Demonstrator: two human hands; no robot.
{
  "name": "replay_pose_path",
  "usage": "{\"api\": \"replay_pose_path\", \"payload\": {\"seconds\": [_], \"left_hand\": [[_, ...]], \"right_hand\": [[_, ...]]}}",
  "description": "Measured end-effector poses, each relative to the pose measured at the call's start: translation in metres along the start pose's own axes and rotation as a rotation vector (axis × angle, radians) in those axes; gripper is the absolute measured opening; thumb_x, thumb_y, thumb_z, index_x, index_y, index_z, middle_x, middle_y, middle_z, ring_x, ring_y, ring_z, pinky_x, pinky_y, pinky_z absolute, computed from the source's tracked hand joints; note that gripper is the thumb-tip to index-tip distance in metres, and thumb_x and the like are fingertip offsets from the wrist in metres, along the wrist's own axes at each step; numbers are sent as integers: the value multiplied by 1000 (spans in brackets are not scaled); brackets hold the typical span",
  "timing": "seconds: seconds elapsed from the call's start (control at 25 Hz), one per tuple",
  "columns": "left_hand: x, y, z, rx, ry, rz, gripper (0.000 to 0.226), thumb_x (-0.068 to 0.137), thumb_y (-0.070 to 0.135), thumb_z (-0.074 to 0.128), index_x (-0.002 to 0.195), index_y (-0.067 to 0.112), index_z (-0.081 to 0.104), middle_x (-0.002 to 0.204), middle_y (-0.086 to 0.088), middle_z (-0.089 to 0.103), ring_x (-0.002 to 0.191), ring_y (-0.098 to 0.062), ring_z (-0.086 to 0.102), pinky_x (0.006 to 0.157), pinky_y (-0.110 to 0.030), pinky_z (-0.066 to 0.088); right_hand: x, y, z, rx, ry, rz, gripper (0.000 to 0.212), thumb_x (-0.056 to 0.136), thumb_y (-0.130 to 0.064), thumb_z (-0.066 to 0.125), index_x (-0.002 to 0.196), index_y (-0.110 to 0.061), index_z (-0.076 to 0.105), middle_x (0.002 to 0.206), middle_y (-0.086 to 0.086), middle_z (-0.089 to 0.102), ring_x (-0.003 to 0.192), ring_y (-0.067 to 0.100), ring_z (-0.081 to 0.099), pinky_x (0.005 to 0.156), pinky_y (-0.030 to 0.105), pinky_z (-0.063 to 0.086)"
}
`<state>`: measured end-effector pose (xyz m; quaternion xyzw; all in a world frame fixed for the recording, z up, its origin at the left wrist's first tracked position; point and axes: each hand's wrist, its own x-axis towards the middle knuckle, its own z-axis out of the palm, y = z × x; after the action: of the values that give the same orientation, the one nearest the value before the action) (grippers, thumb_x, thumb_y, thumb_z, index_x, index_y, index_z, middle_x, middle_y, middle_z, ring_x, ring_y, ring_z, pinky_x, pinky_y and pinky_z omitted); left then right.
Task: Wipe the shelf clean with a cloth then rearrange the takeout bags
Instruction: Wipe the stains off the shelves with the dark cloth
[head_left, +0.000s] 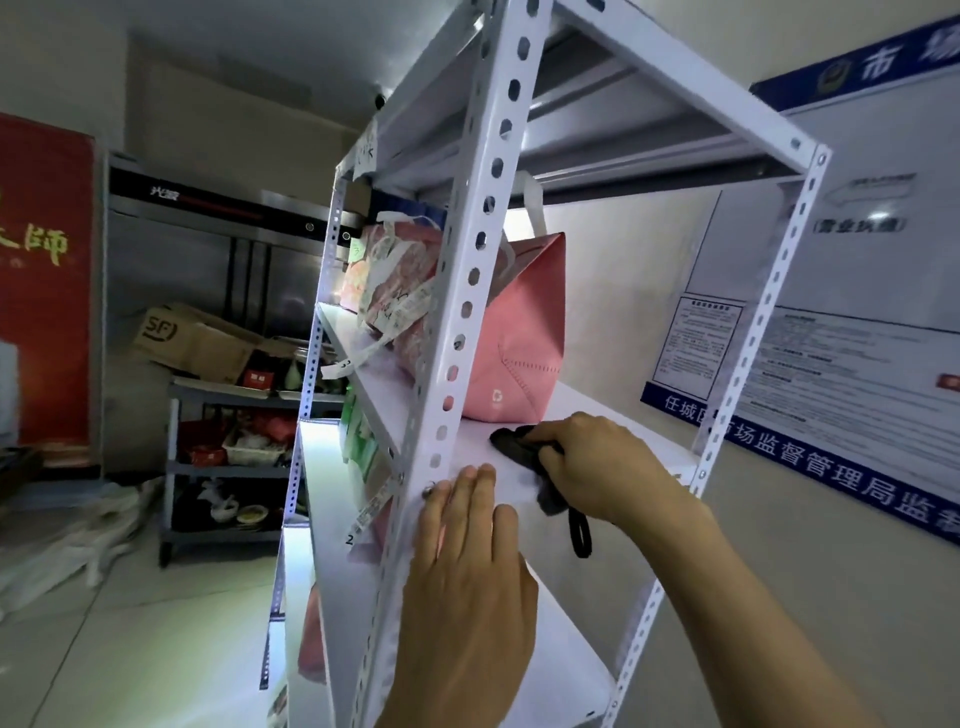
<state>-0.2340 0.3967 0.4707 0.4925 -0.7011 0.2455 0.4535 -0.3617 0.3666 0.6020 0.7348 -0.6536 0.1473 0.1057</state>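
A white metal shelf rack (470, 291) fills the middle of the view. On its middle board (597, 410) my right hand (597, 462) presses a dark cloth (519, 449) just in front of a pink takeout bag (519, 332). Behind that bag stand more takeout bags (395, 280), patterned, with paper receipts hanging from them. My left hand (467, 551) lies flat on the front edge of the board beside the upright, fingers together, holding nothing I can see. A cord loop (581, 535) dangles from the cloth.
Lower boards carry a green bag (363, 441) and a pink bag (311, 644). A grey cart (228, 457) with boxes and dishes stands at the left, with a steel fridge (208, 244) behind. Notice boards (841, 332) cover the right wall. White bags (67, 540) lie on the floor.
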Motion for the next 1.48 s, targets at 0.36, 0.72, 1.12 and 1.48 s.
{"api": "replay_pose_path", "payload": {"seconds": [0.36, 0.72, 1.12, 1.48], "left_hand": [[3, 9, -16, -42, -158, -76, 31, 85, 21, 47, 107, 7, 64, 139, -17, 55, 132, -33, 49, 113, -52, 32], [9, 21, -19, 121, -269, -106, 43, 84, 30, 47, 108, 3, 70, 138, -19, 56, 131, -36, 49, 112, -56, 33], [12, 29, -8, 260, -191, -118, 32, 83, 30, 49, 88, 7, 71, 133, -18, 56, 126, -35, 48, 114, -53, 28], [10, 52, -2, 338, -117, -201, 24, 79, 32, 58, 84, 11, 68, 136, -15, 55, 133, -32, 45, 116, -55, 21]], "right_hand": [[12, 81, 0, 186, -14, 163, 32, 100, -24, 42, 107, -39, 69, 77, -16, 67, 77, 10, 63, 64, 26, 46], [46, 132, 16, 36, 70, 267, 30, 98, -39, 47, 109, -32, 74, 92, -1, 73, 84, 21, 64, 72, 32, 51], [50, 136, 17, -30, 70, 60, 34, 98, -39, 40, 105, -24, 70, 86, 3, 62, 79, 25, 57, 59, 29, 37], [14, 98, 16, 189, 115, -362, 32, 97, -35, 41, 113, -36, 69, 99, 2, 69, 88, 26, 58, 74, 36, 45]]}}
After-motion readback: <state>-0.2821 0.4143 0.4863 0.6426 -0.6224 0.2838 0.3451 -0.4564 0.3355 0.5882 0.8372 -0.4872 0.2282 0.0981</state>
